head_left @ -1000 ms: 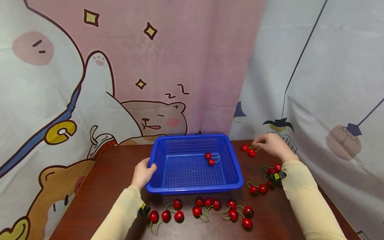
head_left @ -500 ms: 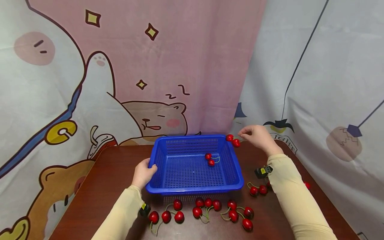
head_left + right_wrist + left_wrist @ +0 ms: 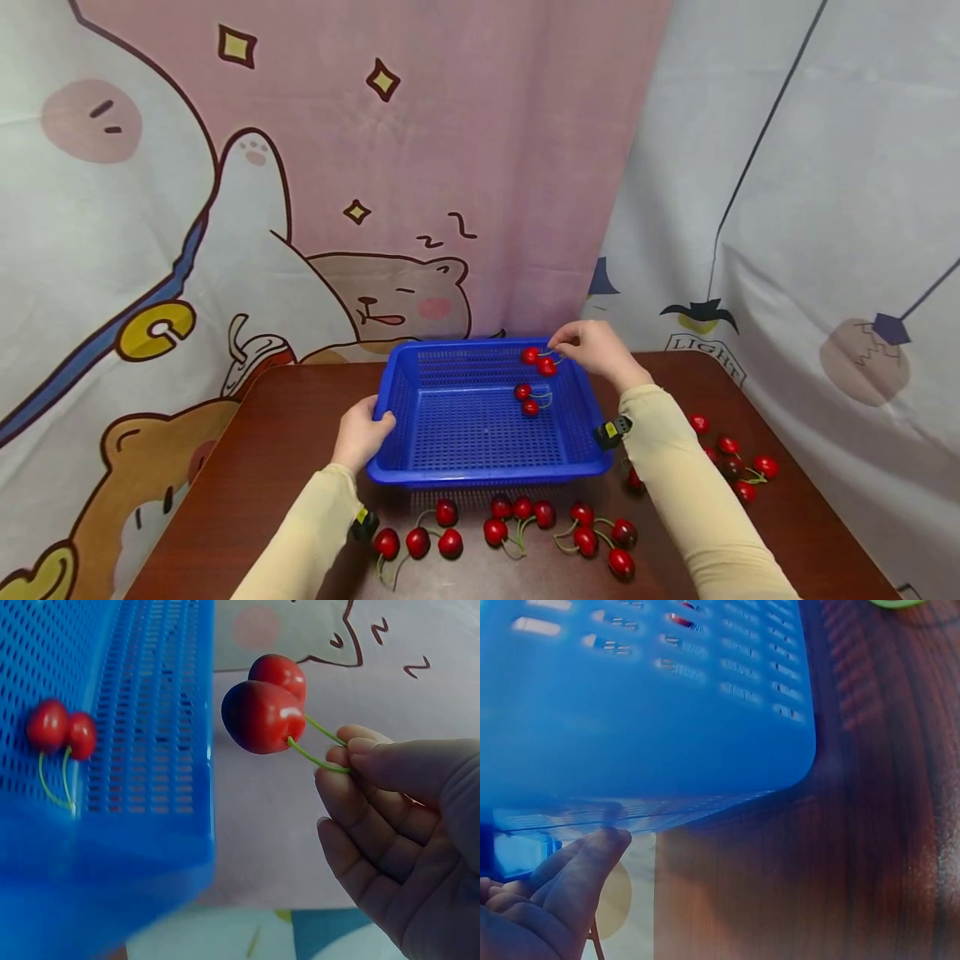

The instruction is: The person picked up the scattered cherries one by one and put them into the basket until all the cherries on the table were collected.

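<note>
My left hand (image 3: 360, 435) grips the left rim of a blue perforated plastic basket (image 3: 487, 477), thumb over the edge. The left wrist view shows its fingers under the basket wall (image 3: 645, 735). Over the basket's back right corner, my right hand (image 3: 597, 350) pinches a pair of cherries (image 3: 547, 367) by their green stems. In the right wrist view, thumb and forefinger meet on the stems, and the two red cherries (image 3: 262, 716) hang free of the basket. Another joined pair of cherries (image 3: 530, 408) lies on the basket floor, towards the right.
On the brown table (image 3: 277, 433), several cherries lie in front of the basket, among them a left cluster (image 3: 417, 542), a middle cluster (image 3: 496, 531) and a right cluster (image 3: 585, 541). More cherries (image 3: 731, 467) lie right of my right forearm. A patterned curtain (image 3: 525, 167) hangs behind.
My right hand has carried the pinched cherries leftward from above the table's right side to over the basket. The left hand and the basket have stayed in place.
</note>
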{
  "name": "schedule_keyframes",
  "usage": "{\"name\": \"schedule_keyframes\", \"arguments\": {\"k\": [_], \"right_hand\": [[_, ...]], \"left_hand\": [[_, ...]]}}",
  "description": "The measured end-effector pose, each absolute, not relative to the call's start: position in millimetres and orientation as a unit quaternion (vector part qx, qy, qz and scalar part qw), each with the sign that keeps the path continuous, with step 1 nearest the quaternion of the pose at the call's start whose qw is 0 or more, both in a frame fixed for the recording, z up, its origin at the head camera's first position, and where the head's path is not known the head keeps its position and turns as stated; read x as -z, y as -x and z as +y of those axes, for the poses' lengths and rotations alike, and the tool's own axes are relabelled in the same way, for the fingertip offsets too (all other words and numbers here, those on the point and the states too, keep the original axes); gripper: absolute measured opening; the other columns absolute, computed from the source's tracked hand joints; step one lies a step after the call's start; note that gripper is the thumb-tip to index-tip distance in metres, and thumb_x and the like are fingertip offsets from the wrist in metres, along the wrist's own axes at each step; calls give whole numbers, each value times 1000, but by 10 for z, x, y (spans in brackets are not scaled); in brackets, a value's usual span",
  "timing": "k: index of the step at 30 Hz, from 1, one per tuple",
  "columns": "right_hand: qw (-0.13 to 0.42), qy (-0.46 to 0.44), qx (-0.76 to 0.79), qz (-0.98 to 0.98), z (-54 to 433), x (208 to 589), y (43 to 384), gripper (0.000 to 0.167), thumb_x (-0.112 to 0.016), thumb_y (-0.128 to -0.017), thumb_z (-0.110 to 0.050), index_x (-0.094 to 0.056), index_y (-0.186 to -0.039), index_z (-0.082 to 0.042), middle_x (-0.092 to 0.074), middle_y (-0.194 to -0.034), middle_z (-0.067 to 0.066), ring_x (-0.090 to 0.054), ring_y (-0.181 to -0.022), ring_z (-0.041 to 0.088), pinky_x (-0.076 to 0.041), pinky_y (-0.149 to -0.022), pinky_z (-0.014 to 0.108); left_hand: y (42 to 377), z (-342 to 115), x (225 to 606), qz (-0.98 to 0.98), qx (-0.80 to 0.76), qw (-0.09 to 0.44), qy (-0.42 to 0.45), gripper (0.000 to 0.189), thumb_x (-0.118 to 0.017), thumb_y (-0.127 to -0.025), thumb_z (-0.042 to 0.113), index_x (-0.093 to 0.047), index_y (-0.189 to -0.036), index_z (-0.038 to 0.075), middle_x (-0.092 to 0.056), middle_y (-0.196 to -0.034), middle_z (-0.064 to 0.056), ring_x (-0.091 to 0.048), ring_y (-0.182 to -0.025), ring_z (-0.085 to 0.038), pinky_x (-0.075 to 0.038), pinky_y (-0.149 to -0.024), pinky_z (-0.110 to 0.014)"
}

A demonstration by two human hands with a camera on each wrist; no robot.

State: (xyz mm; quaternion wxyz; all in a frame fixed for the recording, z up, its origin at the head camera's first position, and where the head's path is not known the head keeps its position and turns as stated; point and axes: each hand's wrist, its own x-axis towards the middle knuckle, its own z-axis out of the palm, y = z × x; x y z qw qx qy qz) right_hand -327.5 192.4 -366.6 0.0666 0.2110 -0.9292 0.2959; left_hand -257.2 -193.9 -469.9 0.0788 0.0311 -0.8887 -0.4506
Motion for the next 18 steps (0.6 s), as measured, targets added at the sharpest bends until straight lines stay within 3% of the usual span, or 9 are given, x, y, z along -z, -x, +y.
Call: {"name": "schedule_keyframes", "arguments": {"k": [18], "right_hand": [[19, -227, -282, -932, 1506, 3976, 3490, 10, -68, -90, -8, -78, -91, -7, -74, -85, 0, -67, -73, 13, -55, -71, 34]], "left_hand": [[2564, -1933, 4695, -890, 447, 81, -31, 40, -60, -91, 9, -59, -125, -11, -68, -109, -25, -67, -93, -33, -55, -83, -50]]}}
